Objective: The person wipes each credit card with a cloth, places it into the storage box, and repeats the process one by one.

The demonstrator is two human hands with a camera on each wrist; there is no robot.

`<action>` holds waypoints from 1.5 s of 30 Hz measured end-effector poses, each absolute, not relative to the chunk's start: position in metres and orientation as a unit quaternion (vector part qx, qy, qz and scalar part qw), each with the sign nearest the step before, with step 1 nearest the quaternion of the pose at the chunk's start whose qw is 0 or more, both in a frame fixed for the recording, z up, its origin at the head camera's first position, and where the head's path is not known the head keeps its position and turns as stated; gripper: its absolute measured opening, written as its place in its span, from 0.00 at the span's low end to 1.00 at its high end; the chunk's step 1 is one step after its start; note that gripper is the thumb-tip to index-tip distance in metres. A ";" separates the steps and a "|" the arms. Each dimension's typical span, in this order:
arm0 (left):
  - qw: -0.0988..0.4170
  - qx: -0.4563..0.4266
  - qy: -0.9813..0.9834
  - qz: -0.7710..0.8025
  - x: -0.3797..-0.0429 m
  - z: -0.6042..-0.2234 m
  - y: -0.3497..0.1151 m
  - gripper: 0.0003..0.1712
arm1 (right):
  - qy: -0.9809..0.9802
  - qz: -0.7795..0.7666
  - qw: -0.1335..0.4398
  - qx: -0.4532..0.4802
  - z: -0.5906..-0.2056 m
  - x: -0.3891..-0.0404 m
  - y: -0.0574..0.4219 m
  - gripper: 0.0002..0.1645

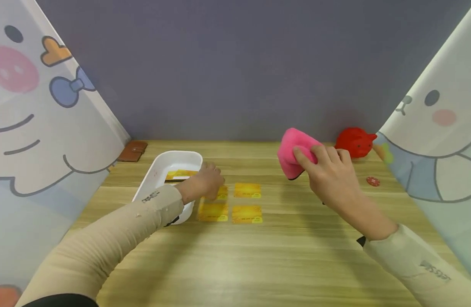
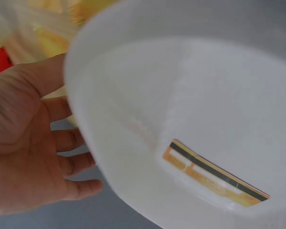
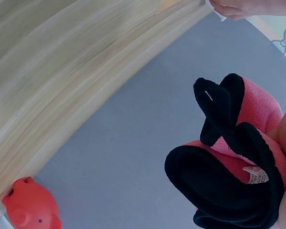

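Observation:
My right hand (image 1: 333,175) pinches a folded pink cloth (image 1: 296,149) above the table. Black edging and a white label show on the cloth (image 3: 257,107) in the right wrist view. My left hand (image 1: 205,181) is at the right side of a white plastic bin (image 1: 152,170), over the table cards. In the left wrist view, its loosely spread fingers (image 2: 66,140) lie beside the bin's rim and hold nothing. Yellow cards (image 1: 181,173) lie inside the bin, one with a dark stripe. Several more yellow cards (image 1: 247,190) lie in two rows right of it.
A red piggy bank (image 1: 356,142) stands at the back right, with a red poker chip (image 1: 373,181) in front of it. A brown wallet (image 1: 133,151) lies at the back left. A grey wall (image 1: 235,72) rises behind the wooden table (image 1: 235,264).

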State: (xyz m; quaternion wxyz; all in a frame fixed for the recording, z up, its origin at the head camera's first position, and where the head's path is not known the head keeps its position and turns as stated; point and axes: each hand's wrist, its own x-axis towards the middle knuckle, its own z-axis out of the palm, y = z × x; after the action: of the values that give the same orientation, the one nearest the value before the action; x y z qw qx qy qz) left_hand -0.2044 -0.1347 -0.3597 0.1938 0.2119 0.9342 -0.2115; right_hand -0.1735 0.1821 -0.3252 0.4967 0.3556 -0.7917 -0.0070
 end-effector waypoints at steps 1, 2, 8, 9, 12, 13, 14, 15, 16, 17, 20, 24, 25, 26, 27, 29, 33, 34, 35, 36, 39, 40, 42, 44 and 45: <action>0.192 0.209 0.933 -0.218 -0.204 -0.361 -0.134 0.27 | -0.793 -0.011 0.495 0.355 -0.325 -0.174 0.182 0.24; 0.191 0.207 0.932 -0.229 -0.204 -0.363 -0.134 0.27 | -0.794 -0.013 0.494 0.355 -0.325 -0.174 0.182 0.24; 0.185 0.204 0.924 -0.266 -0.208 -0.364 -0.131 0.28 | -0.799 -0.017 0.489 0.350 -0.326 -0.176 0.183 0.25; 0.189 0.204 0.923 -0.267 -0.209 -0.363 -0.131 0.29 | -0.799 -0.017 0.489 0.350 -0.326 -0.176 0.184 0.25; 0.205 0.203 0.919 -0.269 -0.212 -0.363 -0.131 0.32 | -0.798 -0.013 0.492 0.349 -0.329 -0.175 0.184 0.25; 0.209 0.203 0.917 -0.271 -0.212 -0.364 -0.131 0.33 | -0.798 -0.011 0.492 0.349 -0.329 -0.175 0.184 0.25; 0.214 0.203 0.916 -0.270 -0.213 -0.364 -0.132 0.34 | -0.798 -0.009 0.492 0.349 -0.330 -0.175 0.184 0.25; 0.217 0.205 0.916 -0.270 -0.214 -0.365 -0.132 0.34 | -0.798 -0.007 0.491 0.349 -0.331 -0.175 0.185 0.25; 0.222 0.206 0.915 -0.267 -0.214 -0.366 -0.133 0.35 | -0.797 -0.007 0.491 0.351 -0.332 -0.175 0.185 0.25; 0.226 0.207 0.915 -0.262 -0.214 -0.367 -0.135 0.36 | -0.797 -0.007 0.490 0.353 -0.333 -0.175 0.185 0.25; 0.230 0.212 0.919 -0.240 -0.216 -0.370 -0.137 0.40 | -0.797 -0.011 0.487 0.356 -0.332 -0.175 0.186 0.25; 0.225 0.211 0.925 -0.223 -0.219 -0.369 -0.137 0.43 | -0.799 -0.011 0.486 0.354 -0.329 -0.177 0.186 0.25; 0.224 0.210 0.925 -0.224 -0.220 -0.369 -0.138 0.42 | -0.800 -0.011 0.485 0.354 -0.328 -0.177 0.186 0.25; 0.224 0.208 0.925 -0.225 -0.220 -0.368 -0.138 0.41 | -0.800 -0.011 0.484 0.354 -0.328 -0.177 0.186 0.25; 0.226 0.208 0.924 -0.227 -0.221 -0.368 -0.138 0.40 | -0.801 -0.012 0.483 0.355 -0.328 -0.177 0.186 0.25; 0.232 0.208 0.922 -0.231 -0.222 -0.367 -0.138 0.38 | -0.801 -0.013 0.480 0.356 -0.327 -0.176 0.185 0.25; 0.246 0.206 0.920 -0.224 -0.222 -0.367 -0.139 0.38 | -0.802 -0.009 0.479 0.356 -0.327 -0.174 0.185 0.25; 0.249 0.205 0.920 -0.221 -0.222 -0.367 -0.139 0.39 | -0.802 -0.007 0.480 0.355 -0.327 -0.174 0.184 0.25; 0.252 0.203 0.921 -0.217 -0.222 -0.367 -0.139 0.39 | -0.803 -0.007 0.479 0.355 -0.327 -0.174 0.184 0.25; 0.254 0.202 0.922 -0.212 -0.222 -0.367 -0.139 0.40 | -0.802 -0.006 0.480 0.355 -0.327 -0.173 0.184 0.25; 0.258 0.195 0.927 -0.191 -0.222 -0.366 -0.141 0.43 | -0.802 -0.005 0.481 0.355 -0.328 -0.174 0.184 0.25; 0.258 0.194 0.928 -0.184 -0.222 -0.366 -0.142 0.44 | -0.802 -0.004 0.481 0.355 -0.328 -0.174 0.184 0.25; 0.256 0.192 0.932 -0.173 -0.222 -0.366 -0.143 0.45 | -0.802 -0.003 0.481 0.354 -0.328 -0.175 0.184 0.25; 0.255 0.195 0.931 -0.174 -0.222 -0.367 -0.145 0.45 | -0.803 -0.004 0.480 0.353 -0.328 -0.175 0.184 0.25; 0.253 0.200 0.929 -0.180 -0.222 -0.368 -0.146 0.45 | -0.804 -0.004 0.479 0.353 -0.328 -0.175 0.184 0.25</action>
State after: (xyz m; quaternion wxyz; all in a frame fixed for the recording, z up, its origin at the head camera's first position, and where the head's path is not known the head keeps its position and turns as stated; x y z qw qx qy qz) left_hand -0.2216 -0.1465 -0.3677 0.2528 0.1998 0.9294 -0.1797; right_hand -0.1752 0.1844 -0.3281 0.4790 0.3528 -0.8038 -0.0040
